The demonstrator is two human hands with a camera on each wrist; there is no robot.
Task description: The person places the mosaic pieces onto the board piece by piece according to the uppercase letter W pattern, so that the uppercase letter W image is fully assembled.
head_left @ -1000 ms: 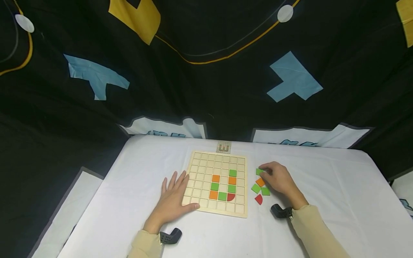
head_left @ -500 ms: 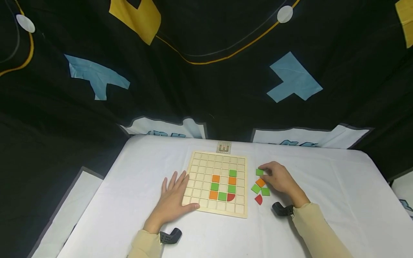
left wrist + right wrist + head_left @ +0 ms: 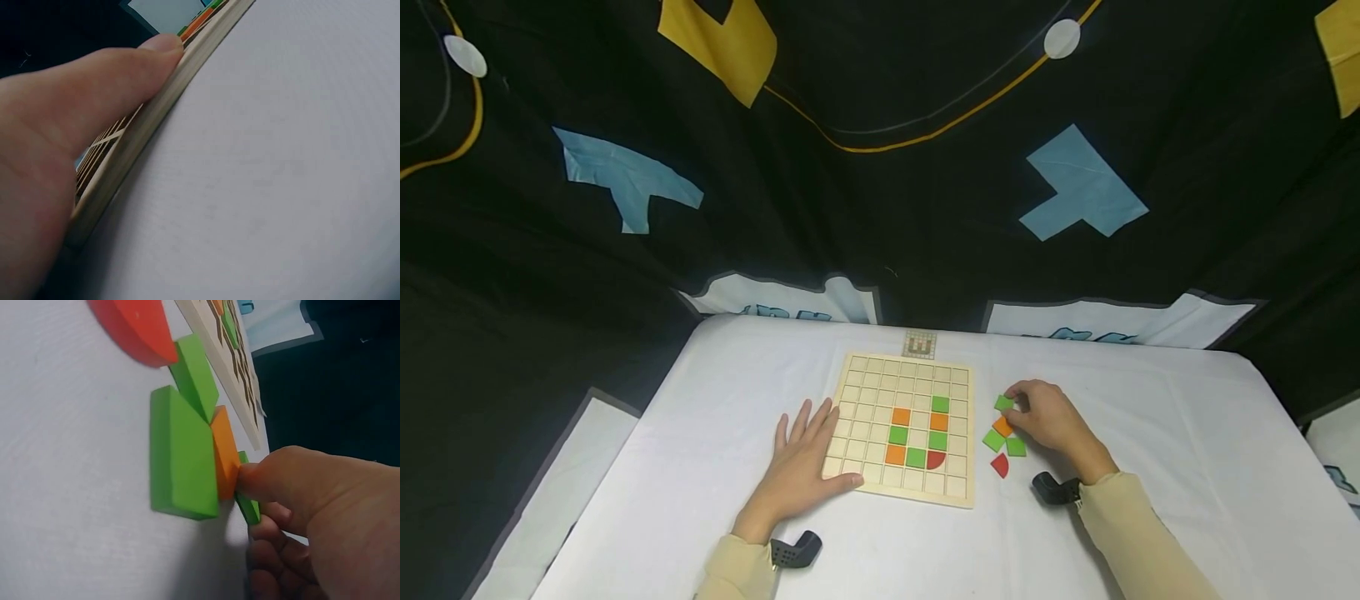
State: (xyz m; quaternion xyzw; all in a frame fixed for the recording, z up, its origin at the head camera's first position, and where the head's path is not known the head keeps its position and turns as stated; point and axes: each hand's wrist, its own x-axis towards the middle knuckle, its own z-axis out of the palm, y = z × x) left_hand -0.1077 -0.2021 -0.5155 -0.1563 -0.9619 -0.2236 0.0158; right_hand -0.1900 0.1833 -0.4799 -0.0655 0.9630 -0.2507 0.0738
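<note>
Beyond the white-covered table (image 3: 722, 392) in front of me hangs a dark, wrinkled black cloth (image 3: 880, 225) that runs on past the table's left and right sides. High above the table's far edge it carries a curving yellow line (image 3: 880, 151), white discs (image 3: 1062, 39) and yellow patches (image 3: 745, 54), with light blue patches (image 3: 1082, 183) lower down and white panels (image 3: 853, 300) just behind that edge; a white strip (image 3: 561, 492) slants off the table's left side. Soft light leaves the table far brighter than the cloth.
</note>
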